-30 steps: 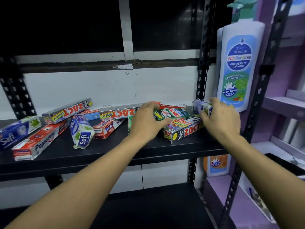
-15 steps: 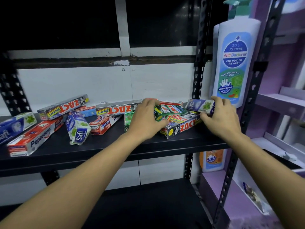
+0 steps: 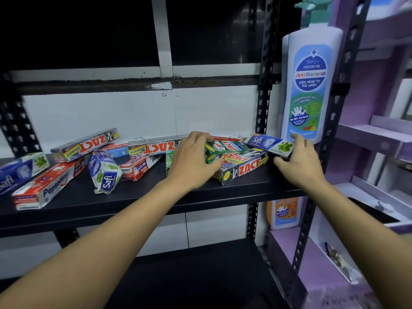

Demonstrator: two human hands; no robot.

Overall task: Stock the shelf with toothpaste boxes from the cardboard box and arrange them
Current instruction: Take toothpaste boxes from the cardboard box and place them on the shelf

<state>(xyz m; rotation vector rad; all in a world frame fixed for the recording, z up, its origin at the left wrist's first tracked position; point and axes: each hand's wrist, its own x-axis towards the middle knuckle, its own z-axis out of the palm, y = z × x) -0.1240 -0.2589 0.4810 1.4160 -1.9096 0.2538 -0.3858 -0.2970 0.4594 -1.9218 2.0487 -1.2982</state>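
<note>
Several toothpaste boxes lie scattered on the black shelf (image 3: 142, 197). My left hand (image 3: 191, 161) grips the left end of a green Zact box (image 3: 225, 149) that rests on a black Zact box (image 3: 243, 167). My right hand (image 3: 296, 160) holds a blue Safi box (image 3: 267, 142) by its right end, lifted slightly over the stack. Farther left lie a silver Zact box (image 3: 87, 144), a red Pepsodent box (image 3: 48, 186), a crumpled Safi box (image 3: 104, 171) and another Safi box (image 3: 20, 169). The cardboard box is out of view.
A large white anti-bacterial wash bottle (image 3: 310, 85) hangs just right of the black upright post (image 3: 264, 85). Purple shelving (image 3: 379, 139) stands to the right. A lower black shelf (image 3: 196, 275) lies below. A white wall panel backs the shelf.
My right hand has turned the Safi box from end-on to lengthwise and raised it over the stack. My left hand stays on the green Zact box.
</note>
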